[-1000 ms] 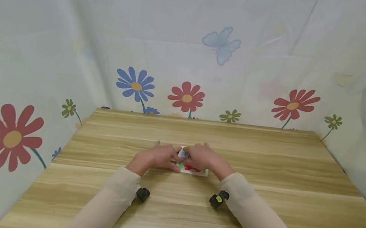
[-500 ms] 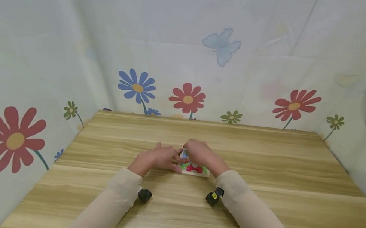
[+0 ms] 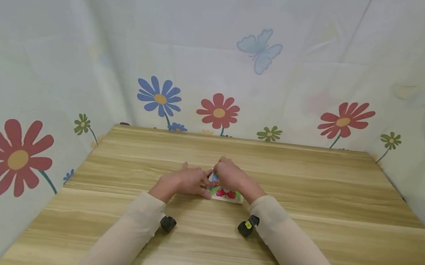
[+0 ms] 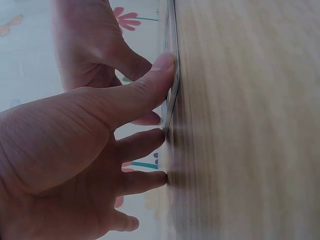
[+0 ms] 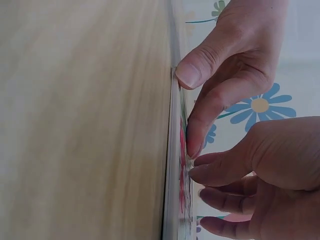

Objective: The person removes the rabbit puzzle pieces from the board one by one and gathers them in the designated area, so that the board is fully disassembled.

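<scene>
A thin flat board (image 3: 230, 194) with a red, green and blue printed picture and a pale edge lies on the wooden table. At its left side is my left hand (image 3: 189, 181). That hand's thumb (image 5: 191, 74) rests on the near corner, and its index finger touches the printed face; the fingers are fairly straight. Over the board's far left part bends my right hand (image 3: 231, 176), thumb and fingertips (image 5: 200, 175) close together at the surface. Whether something small is between them is hidden. In the left wrist view the board appears edge-on.
The wooden table (image 3: 291, 167) extends around the board on all sides. A pale cloth (image 3: 191, 38) printed with flowers and a butterfly hangs behind it and at both sides. A black wrist camera (image 3: 168, 223) is on each forearm.
My right hand has shifted toward the board's far left corner and its fingers have drawn in, baring more of the red picture. The left hand stays almost in place.
</scene>
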Demonstrator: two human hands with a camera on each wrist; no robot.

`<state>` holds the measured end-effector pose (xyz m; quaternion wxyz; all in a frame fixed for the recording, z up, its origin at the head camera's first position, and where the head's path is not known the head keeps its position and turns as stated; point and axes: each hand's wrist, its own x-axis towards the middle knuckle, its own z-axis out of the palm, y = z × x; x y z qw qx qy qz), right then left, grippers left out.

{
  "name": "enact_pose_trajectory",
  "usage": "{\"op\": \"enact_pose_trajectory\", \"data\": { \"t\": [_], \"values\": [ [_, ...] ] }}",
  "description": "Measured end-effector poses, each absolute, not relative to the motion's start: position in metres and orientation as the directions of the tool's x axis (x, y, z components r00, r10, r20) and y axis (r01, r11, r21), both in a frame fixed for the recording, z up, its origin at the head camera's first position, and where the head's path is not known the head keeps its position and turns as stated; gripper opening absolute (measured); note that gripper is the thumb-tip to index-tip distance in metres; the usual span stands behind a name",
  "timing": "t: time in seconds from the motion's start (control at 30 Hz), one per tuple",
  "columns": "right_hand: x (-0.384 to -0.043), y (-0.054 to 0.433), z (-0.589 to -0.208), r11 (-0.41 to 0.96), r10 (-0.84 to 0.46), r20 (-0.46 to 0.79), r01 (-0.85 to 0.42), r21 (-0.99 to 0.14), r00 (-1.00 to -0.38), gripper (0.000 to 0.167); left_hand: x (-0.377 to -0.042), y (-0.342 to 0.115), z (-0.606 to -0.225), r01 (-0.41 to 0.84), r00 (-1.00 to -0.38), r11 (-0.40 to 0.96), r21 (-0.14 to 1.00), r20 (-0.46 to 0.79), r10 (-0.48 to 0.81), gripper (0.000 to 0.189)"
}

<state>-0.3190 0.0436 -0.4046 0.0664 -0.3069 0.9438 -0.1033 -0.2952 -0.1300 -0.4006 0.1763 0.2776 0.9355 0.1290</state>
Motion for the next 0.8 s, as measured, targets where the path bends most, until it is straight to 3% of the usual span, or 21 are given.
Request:
{"op": "enact_pose_trajectory", "data": {
  "t": [0.23, 0.8],
  "values": [
    [-0.319, 0.041, -0.4044, 0.822, -0.552, -0.084, -0.525, -0.222, -0.829, 0.018, -0.2967, -0.1309, -0.4011, 0.469, -0.786, 0.818, 0.334, -0.264, 0.559, 0.041],
    [-0.3268, 0.0458, -0.4026, 0.832, -0.514, -0.133, -0.454, -0.32, -0.848, 0.033, -0.2974, -0.1315, -0.4016, 0.476, -0.779, 0.815, 0.329, -0.273, 0.565, 0.05]
  ]
}}
